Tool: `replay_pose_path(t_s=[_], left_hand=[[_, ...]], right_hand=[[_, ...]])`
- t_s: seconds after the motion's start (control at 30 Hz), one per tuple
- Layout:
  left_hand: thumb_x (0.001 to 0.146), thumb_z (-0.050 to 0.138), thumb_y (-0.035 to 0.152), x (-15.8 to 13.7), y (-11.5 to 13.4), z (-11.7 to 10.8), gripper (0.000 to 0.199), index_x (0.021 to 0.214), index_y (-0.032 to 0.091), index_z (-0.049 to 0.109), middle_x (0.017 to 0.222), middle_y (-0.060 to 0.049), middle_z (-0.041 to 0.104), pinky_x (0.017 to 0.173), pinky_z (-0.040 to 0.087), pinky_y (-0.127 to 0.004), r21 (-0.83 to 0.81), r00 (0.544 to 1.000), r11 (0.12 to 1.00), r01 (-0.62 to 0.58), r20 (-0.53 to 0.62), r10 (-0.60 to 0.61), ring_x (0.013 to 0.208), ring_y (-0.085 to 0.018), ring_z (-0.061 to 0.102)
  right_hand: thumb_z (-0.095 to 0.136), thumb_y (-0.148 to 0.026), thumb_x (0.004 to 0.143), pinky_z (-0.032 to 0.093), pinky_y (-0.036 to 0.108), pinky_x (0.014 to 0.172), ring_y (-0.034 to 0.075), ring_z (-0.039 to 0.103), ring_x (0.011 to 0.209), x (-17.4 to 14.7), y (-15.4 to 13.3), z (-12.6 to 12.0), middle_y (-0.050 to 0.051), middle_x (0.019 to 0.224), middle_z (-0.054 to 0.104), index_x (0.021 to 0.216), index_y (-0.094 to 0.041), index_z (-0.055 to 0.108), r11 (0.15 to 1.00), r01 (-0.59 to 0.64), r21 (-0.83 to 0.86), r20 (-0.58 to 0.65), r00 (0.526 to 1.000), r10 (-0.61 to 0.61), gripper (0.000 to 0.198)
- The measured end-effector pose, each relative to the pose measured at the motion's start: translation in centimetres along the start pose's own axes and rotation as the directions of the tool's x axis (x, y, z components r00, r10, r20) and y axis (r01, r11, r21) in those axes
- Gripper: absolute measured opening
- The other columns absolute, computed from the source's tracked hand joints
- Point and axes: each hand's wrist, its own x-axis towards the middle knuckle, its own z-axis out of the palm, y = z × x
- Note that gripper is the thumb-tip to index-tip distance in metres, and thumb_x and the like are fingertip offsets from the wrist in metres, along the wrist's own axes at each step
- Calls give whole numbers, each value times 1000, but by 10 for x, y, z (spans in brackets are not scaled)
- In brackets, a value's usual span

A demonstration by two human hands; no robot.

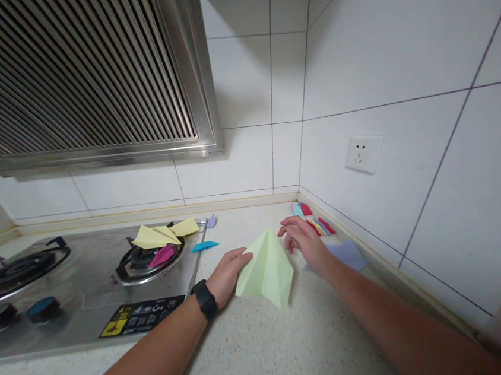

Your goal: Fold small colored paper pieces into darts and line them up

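A pale green folded paper plane (266,275) with creased wings lies on the countertop between my hands, its point facing the wall. My left hand (228,274), with a black watch on the wrist, grips the plane's left edge, thumb on top; the fingers beneath are partly hidden. Just off the plane's right side, my right hand (304,240) is raised with bent fingers apart and nothing visible in them. Beyond that hand and partly covered by it lies a lilac paper sheet (349,253).
A gas stove (86,324) is at left under a metal range hood (86,73). On its right burner are a yellow paper plane (155,238) and a magenta folded paper (162,256). A blue folded paper (204,246) lies beside it. Colourful folded papers (324,226) sit along the right wall.
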Motion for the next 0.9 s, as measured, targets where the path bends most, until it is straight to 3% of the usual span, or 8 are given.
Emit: replay_pose_path(t_s=[0.2,0.33,0.63,0.73,0.9], left_hand=[[77,67,41,-3,1,0,31,85,11,67,74,-6,68,56,42,-22,50,991,998,46,122,-51,61,-14,61],[77,66,39,-2,0,-1,30,83,10,67,73,-6,67,56,41,-21,60,987,996,66,144,-74,59,-13,59],[77,67,37,-2,7,-2,28,77,9,65,68,-5,63,53,40,-21,24,986,994,105,126,-107,57,-13,57],[79,60,54,0,7,-3,45,77,10,63,67,-5,61,50,38,-20,-89,982,987,137,140,-123,55,-12,55],[82,43,68,11,4,-13,56,83,14,58,69,-2,58,34,13,-17,-263,994,959,105,60,-92,40,-5,39]], right_hand=[[48,-35,89,37,22,45,10,48,51,-2,-3,-2,-3,76,56,109,-26,49,999,-43,-13,117,992,44,22],[50,-36,89,37,23,49,12,48,53,-5,-5,-1,-6,60,48,99,-24,53,997,-75,-26,200,977,79,16],[55,-37,86,39,24,54,12,50,58,-9,-14,-1,-1,67,53,79,-18,64,985,-101,-140,369,918,146,22],[55,-36,86,39,25,54,12,49,58,-8,-10,-2,0,66,54,78,-17,67,985,-139,-101,333,928,165,24],[54,-35,84,38,24,49,13,50,61,-3,-1,-5,2,71,54,85,-18,67,972,-140,187,95,988,124,21]])
